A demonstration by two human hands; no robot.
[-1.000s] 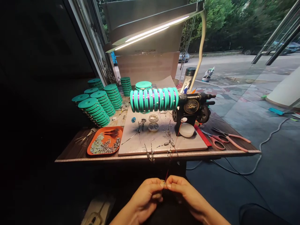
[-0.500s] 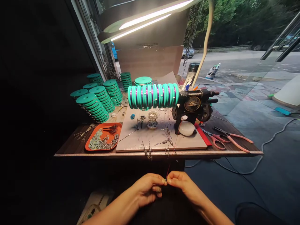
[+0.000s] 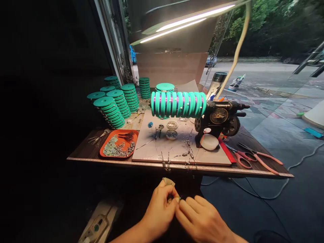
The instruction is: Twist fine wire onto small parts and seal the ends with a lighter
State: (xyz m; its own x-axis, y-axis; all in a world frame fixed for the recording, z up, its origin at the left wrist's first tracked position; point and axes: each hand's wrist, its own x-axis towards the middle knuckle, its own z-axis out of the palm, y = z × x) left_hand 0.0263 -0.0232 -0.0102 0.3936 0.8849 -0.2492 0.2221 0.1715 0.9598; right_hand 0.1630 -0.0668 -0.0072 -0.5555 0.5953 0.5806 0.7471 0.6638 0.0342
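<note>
One tiny greenish piece [image 3: 180, 198] in the left hand [image 3: 161, 206], grip pinched; right hand [image 3: 200, 216], grip unclear.

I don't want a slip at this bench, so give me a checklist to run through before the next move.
1. Lamp lit: ok.
2. Left hand and right hand close together: ok.
3. Tiny piece at the left hand's fingers identified: cannot tell, too small.
4. Row of green spools on the winder: ok.
5. Scissors and pliers lying on the table: ok.
6. Strands kept back from the table's front edge: not ok, some reach over it.
</note>
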